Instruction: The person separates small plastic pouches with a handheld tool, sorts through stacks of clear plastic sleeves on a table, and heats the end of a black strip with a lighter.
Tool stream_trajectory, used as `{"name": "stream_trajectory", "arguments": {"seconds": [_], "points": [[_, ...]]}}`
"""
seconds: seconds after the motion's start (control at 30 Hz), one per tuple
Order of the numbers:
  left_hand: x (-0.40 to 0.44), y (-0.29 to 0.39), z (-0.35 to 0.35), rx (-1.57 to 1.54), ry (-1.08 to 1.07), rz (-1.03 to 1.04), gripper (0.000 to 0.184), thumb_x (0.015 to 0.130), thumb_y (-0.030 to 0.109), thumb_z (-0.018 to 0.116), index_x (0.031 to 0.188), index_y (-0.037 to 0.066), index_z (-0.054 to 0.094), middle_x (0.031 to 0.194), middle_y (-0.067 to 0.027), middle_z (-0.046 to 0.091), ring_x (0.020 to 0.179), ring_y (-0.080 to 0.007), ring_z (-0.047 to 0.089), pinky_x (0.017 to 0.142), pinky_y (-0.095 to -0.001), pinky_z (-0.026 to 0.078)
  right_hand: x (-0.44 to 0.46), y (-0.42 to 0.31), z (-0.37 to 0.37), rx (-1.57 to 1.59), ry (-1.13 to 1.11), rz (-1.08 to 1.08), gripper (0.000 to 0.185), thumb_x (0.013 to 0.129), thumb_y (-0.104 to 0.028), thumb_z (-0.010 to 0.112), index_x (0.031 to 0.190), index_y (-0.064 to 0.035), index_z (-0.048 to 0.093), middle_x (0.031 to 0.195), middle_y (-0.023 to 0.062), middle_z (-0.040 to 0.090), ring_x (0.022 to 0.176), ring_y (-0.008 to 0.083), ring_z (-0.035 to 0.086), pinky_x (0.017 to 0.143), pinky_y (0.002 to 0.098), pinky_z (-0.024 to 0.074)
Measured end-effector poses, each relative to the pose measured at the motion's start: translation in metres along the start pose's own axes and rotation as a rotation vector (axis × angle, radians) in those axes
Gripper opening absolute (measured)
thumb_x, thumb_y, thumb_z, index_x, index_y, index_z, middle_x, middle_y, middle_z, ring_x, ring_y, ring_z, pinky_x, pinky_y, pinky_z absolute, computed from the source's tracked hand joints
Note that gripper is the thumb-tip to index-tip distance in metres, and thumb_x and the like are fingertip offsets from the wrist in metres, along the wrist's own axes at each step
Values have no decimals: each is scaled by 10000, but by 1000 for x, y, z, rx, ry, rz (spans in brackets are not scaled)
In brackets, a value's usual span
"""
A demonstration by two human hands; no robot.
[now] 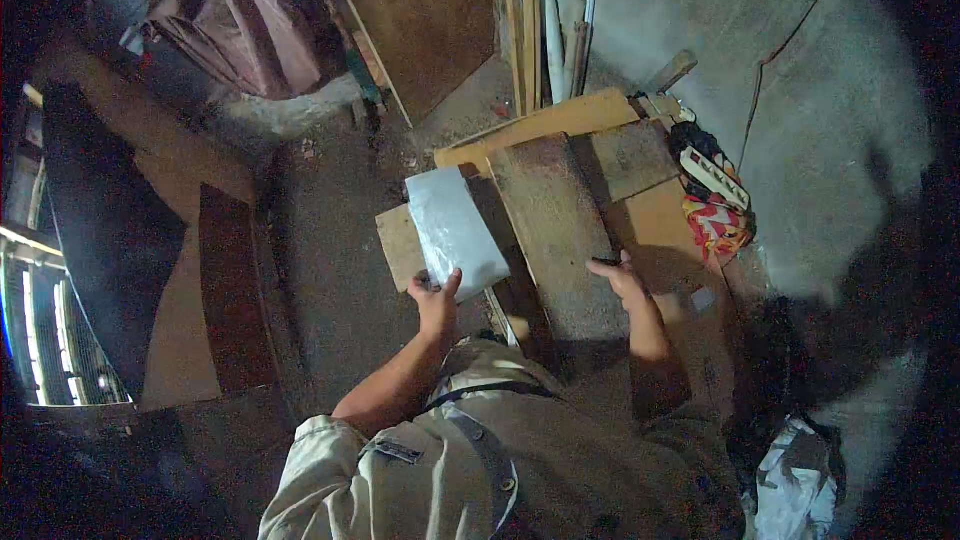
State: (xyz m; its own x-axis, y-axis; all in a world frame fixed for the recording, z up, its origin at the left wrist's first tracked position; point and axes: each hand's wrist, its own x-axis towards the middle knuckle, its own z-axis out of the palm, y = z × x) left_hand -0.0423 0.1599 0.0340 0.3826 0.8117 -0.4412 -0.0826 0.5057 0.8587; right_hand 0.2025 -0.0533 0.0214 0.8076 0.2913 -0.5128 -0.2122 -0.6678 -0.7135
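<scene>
My left hand (436,308) grips the lower edge of a white sheet (455,230) with a slight sheen, like paper or plastic. Its thumb lies on top, and the sheet hangs over a small light wooden piece (398,248). My right hand (628,287) is above the near right edge of a wide worn board (550,220). A small dark object (606,262) shows at its fingers; its kind is too small to make out. Whether that hand touches the board I cannot tell.
Flat boards lie around, including a long yellowish plank (550,127) behind. At the right are a white power strip (715,178) and a red-and-yellow cloth (718,224). A brown panel (420,10) and upright sticks (523,30) lean at the back wall.
</scene>
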Motion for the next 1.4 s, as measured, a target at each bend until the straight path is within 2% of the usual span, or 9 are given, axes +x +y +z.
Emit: {"name": "stream_trajectory", "arguments": {"seconds": [0.1, 0.2, 0.3, 0.4, 0.6, 0.9, 1.0, 1.07, 1.4], "points": [[10, -7, -5, 14, 61, -141, 656, 765, 122, 703, 1203, 60, 219, 1121, -177, 443, 960, -241, 492, 732, -370, 434, -3, -8, -9, 87, -229, 135, 1106, 615, -553, 733, 1419, -60, 155, 1462, 180, 168, 1338, 349, 181, 1064, 467, 202], [19, -9, -10, 116, 23, -71, 670, 749, 166, 728, 1195, 43, 242, 1068, -164, 467, 852, -213, 506, 618, -351, 436, -4, -6, -10, 161, -170, 21, 992, 671, -563, 685, 1398, -54, 245, 1441, 172, 240, 1325, 340, 222, 1066, 448, 195], [11, 17, 2, 199, 56, -276, 546, 776, 243, 705, 1143, 26, 363, 918, -105, 519, 679, -172, 492, 539, -341, 404, 2, 8, -11, 154, -158, 90, 918, 708, -581, 642, 1377, -50, 306, 1438, 158, 255, 1327, 311, 223, 1064, 426, 193], [17, 14, 4, 80, 7, -301, 440, 789, 269, 687, 1086, 46, 453, 826, -67, 535, 647, -152, 481, 521, -341, 387, 3, 17, -9, 156, -99, -93, 796, 714, -572, 633, 1289, -51, 454, 1307, 93, 463, 1161, 271, 444, 959, 379, 355], [19, 27, 6, 173, -64, -370, 345, 820, 269, 631, 1090, 99, 499, 794, -45, 528, 614, -154, 434, 582, -297, 372, -2, 7, -12, 151, -107, 30, 882, 728, -573, 624, 1345, -6, 349, 1401, 151, 331, 1289, 293, 307, 1040, 414, 243], [38, 17, -24, -31, -305, -344, 332, 840, 221, 595, 1112, 45, 523, 1014, -88, 595, 937, -212, 552, 730, -370, 441, -14, -10, -15, 229, -177, -60, 838, 752, -565, 598, 1334, -7, 370, 1389, 155, 355, 1287, 301, 317, 1041, 396, 248], [19, 32, -26, 63, -256, 50, 275, 855, 189, 581, 1079, 34, 544, 994, -77, 596, 913, -198, 552, 769, -347, 436, 10, 15, -10, 181, -139, -22, 838, 753, -584, 586, 1344, -32, 366, 1410, 147, 324, 1303, 295, 290, 1045, 405, 239], [18, 52, -31, -23, -138, -141, 279, 858, 164, 581, 1103, 37, 535, 1009, -79, 592, 916, -201, 553, 806, -351, 430, 32, 43, -6, 262, -237, -69, 827, 760, -595, 570, 1351, -55, 363, 1434, 141, 280, 1322, 290, 251, 1049, 416, 227], [28, 62, -50, 96, 66, -161, 311, 861, 122, 565, 1140, 1, 501, 1007, -78, 581, 894, -185, 555, 760, -330, 436, 0, 3, -12, 226, -161, -48, 815, 771, -576, 568, 1343, -32, 366, 1425, 140, 297, 1316, 289, 262, 1053, 397, 221]]}}
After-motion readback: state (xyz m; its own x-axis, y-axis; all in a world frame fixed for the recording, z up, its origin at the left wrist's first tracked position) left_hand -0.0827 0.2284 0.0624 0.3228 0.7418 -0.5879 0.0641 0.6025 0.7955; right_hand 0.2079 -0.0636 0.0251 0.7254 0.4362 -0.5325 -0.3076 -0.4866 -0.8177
